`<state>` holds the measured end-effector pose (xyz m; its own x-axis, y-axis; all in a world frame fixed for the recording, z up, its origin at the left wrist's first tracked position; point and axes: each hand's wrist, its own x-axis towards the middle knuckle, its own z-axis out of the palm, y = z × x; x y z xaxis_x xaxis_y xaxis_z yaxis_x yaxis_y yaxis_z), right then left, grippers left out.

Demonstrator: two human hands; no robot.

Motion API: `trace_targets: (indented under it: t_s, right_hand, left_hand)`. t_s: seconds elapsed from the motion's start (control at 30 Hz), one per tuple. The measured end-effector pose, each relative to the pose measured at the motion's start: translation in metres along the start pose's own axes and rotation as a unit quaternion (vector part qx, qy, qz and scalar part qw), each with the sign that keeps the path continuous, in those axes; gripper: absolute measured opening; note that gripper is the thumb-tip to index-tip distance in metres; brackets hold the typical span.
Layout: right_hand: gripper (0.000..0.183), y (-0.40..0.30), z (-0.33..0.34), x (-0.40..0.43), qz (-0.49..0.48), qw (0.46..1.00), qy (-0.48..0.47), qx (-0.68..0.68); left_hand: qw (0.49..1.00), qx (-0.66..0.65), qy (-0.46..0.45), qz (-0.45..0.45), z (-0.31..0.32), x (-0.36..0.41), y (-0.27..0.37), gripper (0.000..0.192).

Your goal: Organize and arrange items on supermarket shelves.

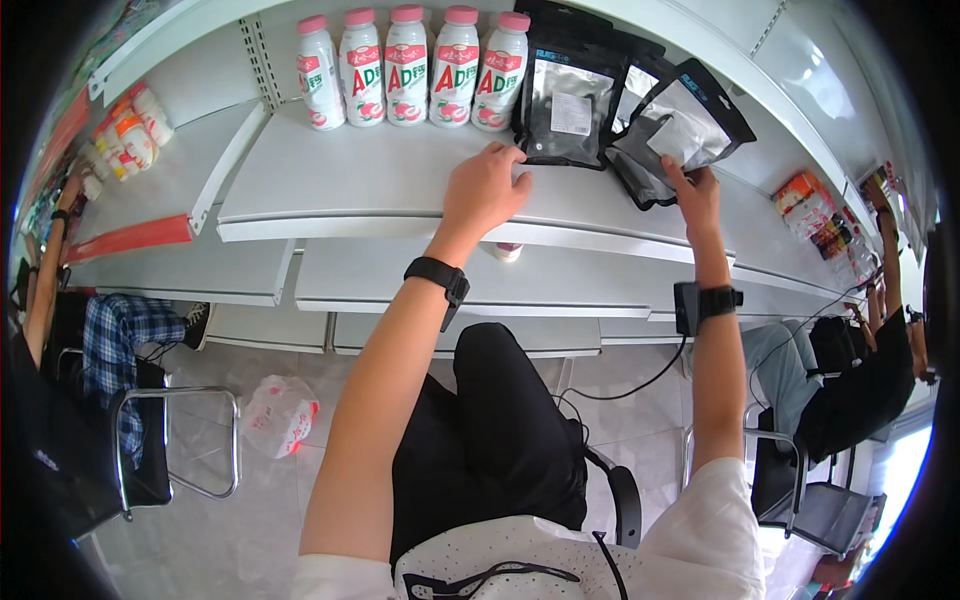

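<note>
Several white plastic drink bottles with pink caps (407, 67) stand in a row on a grey metal shelf (337, 176). To their right, a black-edged pouch with a clear front (571, 112) leans upright on the shelf. My left hand (487, 184) is at that pouch's lower left corner, fingers curled; whether it grips the corner is unclear. In my right hand (694, 195) is another black-edged pouch (694, 120), tilted to the right and pinched at its lower edge. Behind it, further pouches (637, 86) are partly hidden.
A bottle (508, 251) is on the lower shelf (450, 281), mostly hidden by the shelf above. Neighbouring shelves hold packaged goods at left (135, 139) and right (825, 225). People sit on both sides. A plastic bag (281, 415) lies on the floor; a cable hangs from my right wrist.
</note>
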<state>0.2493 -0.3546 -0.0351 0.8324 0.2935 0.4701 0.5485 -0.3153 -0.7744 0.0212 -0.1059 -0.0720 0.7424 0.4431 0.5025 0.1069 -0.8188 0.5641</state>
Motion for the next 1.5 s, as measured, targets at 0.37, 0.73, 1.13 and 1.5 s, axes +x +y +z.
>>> trace_targets:
  t_s: [0.37,0.73,1.13,1.5]
  right_hand:
    - [0.047,0.052,0.035,0.111,0.046,0.988,-0.122,-0.087]
    - [0.075,0.081,-0.050,0.037,-0.031,0.931,0.078,-0.356]
    - [0.028,0.020,-0.025,-0.009,0.153,0.987,-0.047,0.012]
    - [0.027,0.029,-0.090,-0.023,0.055,0.989,0.124,0.061]
  left_hand:
    - [1.000,-0.008,0.010,0.003,0.002,0.003,0.003,0.026]
    - [0.999,-0.017,0.027,0.013,0.006,0.003,-0.002,0.025]
    - [1.000,-0.006,0.004,-0.004,0.001,-0.001,-0.002,0.026]
    - [0.999,-0.010,0.033,0.035,0.004,0.000,-0.004,0.025]
